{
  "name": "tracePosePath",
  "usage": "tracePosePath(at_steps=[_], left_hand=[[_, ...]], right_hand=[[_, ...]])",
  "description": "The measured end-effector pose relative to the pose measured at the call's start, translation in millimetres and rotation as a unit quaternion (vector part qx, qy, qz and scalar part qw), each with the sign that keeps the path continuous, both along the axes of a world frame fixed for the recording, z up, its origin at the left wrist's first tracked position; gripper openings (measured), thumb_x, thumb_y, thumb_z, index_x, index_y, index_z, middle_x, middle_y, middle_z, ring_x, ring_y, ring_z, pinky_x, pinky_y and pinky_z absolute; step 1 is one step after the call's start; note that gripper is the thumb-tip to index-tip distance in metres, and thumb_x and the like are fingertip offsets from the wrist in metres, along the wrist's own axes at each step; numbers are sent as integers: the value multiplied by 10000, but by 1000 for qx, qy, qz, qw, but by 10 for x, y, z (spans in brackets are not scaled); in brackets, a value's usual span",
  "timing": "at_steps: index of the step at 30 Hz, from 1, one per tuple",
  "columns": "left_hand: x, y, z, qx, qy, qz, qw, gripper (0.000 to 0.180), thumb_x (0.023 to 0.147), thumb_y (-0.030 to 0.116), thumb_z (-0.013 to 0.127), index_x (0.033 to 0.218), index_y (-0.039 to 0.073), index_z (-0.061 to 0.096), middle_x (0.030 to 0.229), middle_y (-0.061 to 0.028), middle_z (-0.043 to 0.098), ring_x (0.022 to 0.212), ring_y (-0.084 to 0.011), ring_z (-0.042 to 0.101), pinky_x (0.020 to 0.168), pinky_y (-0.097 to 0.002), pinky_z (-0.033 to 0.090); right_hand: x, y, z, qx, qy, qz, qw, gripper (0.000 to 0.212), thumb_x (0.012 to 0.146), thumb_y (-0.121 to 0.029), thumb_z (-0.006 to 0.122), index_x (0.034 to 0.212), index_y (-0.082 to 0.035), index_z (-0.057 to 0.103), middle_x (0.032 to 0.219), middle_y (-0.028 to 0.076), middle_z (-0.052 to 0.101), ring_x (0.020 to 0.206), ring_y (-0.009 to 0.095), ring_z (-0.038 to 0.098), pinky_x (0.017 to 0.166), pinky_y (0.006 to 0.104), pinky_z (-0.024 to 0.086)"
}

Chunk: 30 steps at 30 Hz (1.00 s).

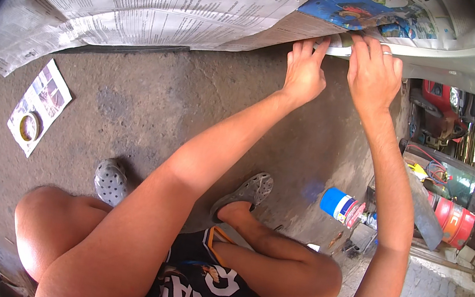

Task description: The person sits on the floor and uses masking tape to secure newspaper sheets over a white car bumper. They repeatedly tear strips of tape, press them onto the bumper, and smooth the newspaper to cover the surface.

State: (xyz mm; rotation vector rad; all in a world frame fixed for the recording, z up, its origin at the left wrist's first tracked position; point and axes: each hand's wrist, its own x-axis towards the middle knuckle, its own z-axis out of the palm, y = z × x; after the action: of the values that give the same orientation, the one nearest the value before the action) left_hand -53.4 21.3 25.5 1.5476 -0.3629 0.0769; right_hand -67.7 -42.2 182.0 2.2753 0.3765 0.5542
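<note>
Printed newspaper sheets (167, 2) hang over a large panel along the top of the view. Beside the white rim (426, 56) of what looks like a car body lies a sheet with a colour picture (369, 12). My left hand (307, 73) is closed at the newspaper's lower edge, its fingers bent against it. Just to the right, my right hand (374, 73), with a ring on one finger, grips the same edge with curled fingers. A short pale strip (341, 45) shows between the two hands. Their fingertips are partly hidden.
On the concrete floor (166, 96) at left, a roll of tape (29, 126) rests on a loose newspaper piece (50, 98). To the right are a blue-and-white can (339, 205), a red cylinder (452, 222) and a red vehicle (440, 107). My feet wear grey clogs (111, 181).
</note>
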Motion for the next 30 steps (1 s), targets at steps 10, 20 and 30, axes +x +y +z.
tracePosePath(at_steps=[10,20,30], left_hand=[[-63,59,-21,23,-27,-20,999,802,720,-132,588,1467,157,543,1515,-109,458,1348,-362,430,1052,-484,399],[-148,12,-231,11,81,30,996,647,750,-107,574,1364,96,590,1328,-130,559,1232,-356,497,1051,-463,411],[149,-69,-477,-289,351,-102,885,462,971,102,625,1428,46,581,1246,-71,645,1124,-201,591,949,-362,484]], right_hand=[[32,76,-107,76,10,-77,994,443,835,-68,689,1264,-174,664,1176,-35,692,841,219,739,680,351,598],[-97,7,-66,91,51,-52,993,433,828,-49,689,1240,-183,689,1225,-46,689,866,213,733,749,360,597],[-150,-111,-189,54,106,-78,990,378,869,-62,669,1234,-158,693,1325,-33,669,919,208,729,812,366,586]])
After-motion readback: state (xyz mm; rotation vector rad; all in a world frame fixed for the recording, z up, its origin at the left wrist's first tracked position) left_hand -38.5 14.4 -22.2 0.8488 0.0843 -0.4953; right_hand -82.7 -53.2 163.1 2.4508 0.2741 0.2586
